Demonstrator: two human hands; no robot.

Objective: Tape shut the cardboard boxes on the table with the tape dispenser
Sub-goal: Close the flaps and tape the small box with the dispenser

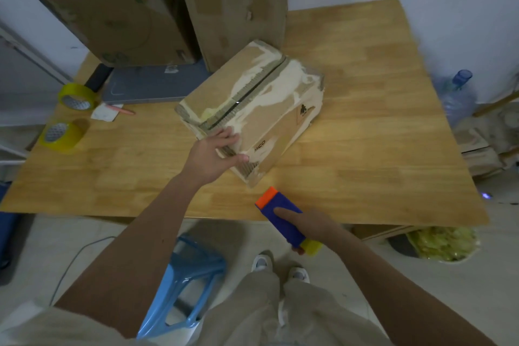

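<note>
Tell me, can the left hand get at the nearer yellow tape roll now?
Probably yes, once the left hand lets go of the small box: bare table lies between it and the nearer tape roll.

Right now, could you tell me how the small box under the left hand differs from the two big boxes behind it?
The small box lies low and flat mid-table, top seam facing up, gripped at its near corner by the left hand. The two big boxes stand tall at the far edge, untouched. The small box's surface is torn pale; theirs is darker brown. All are worn cardboard.
</note>
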